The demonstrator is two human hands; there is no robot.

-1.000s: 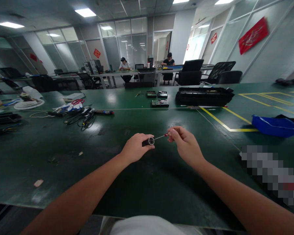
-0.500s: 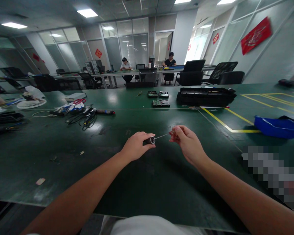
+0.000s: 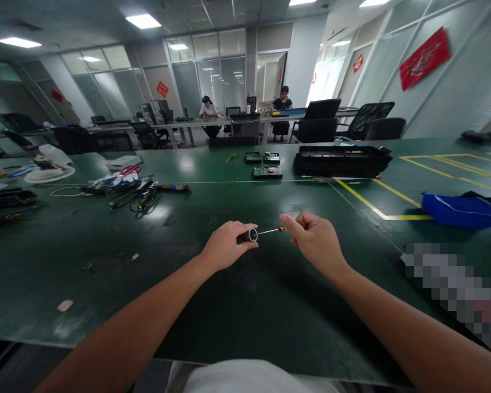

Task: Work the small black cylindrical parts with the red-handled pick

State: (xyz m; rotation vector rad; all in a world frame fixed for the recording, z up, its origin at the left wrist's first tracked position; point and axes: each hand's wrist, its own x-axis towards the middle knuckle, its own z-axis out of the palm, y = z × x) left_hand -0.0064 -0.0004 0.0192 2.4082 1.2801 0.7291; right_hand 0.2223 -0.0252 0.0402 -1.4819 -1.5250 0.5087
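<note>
My left hand (image 3: 228, 244) is closed around a dark, short cylinder (image 3: 252, 235) with a pale ring at its open end, which faces right. In my right hand (image 3: 313, 236) is a screwdriver (image 3: 269, 232) with a thin metal shaft and a reddish handle, mostly hidden by the fingers. The shaft points left, and its tip reaches the cylinder's open end; how deep it goes I cannot tell. Both hands are held over the green table (image 3: 229, 316).
Hard drives (image 3: 267, 172) lie ahead, beside a long black housing (image 3: 342, 161). Tangled cables (image 3: 145, 196) and red-handled scissors (image 3: 130, 170) are at the left. On the right sits a blue bag-like item (image 3: 462, 210). Two people work at a far table.
My right hand has turned and its fingers have shifted on the screwdriver, baring a little of the reddish handle. The left hand keeps its hold on the cylinder.
</note>
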